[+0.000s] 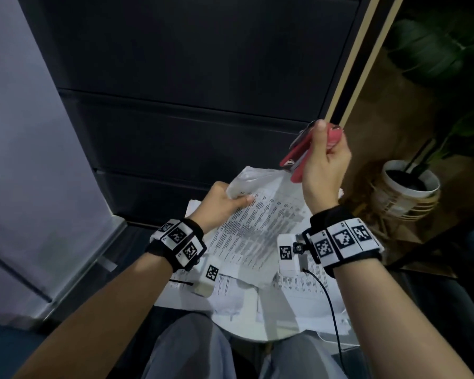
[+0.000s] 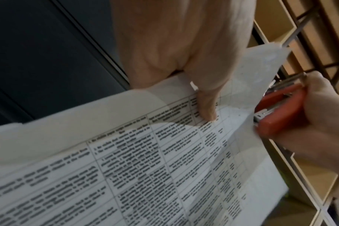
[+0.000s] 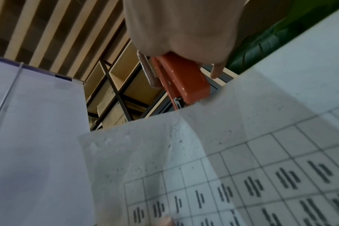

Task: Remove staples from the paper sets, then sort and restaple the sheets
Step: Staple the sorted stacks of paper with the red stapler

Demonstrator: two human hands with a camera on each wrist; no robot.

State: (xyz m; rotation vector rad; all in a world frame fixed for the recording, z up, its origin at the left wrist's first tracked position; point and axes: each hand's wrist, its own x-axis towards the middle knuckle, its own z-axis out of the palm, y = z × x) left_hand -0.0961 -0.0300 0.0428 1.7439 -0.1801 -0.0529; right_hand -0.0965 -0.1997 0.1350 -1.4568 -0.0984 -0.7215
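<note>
My left hand (image 1: 225, 199) pinches a set of printed sheets (image 1: 255, 217) by its left edge, thumb (image 2: 206, 107) on top of the printed table. The sheets (image 2: 145, 168) are lifted off the table, their far corner raised. My right hand (image 1: 323, 165) grips a red stapler (image 1: 298, 154) at that far corner. In the left wrist view the red stapler (image 2: 277, 116) has its mouth at the edge of the paper corner. The right wrist view shows the red stapler (image 3: 182, 78) just above the top edge of the sheets (image 3: 242, 152).
More loose printed sheets (image 1: 304, 291) lie on the small white round table (image 1: 255, 332) over my knees. A dark cabinet (image 1: 192, 105) stands ahead. A potted plant (image 1: 408, 187) sits on the floor at the right. A cable (image 1: 331, 305) hangs from my right wrist.
</note>
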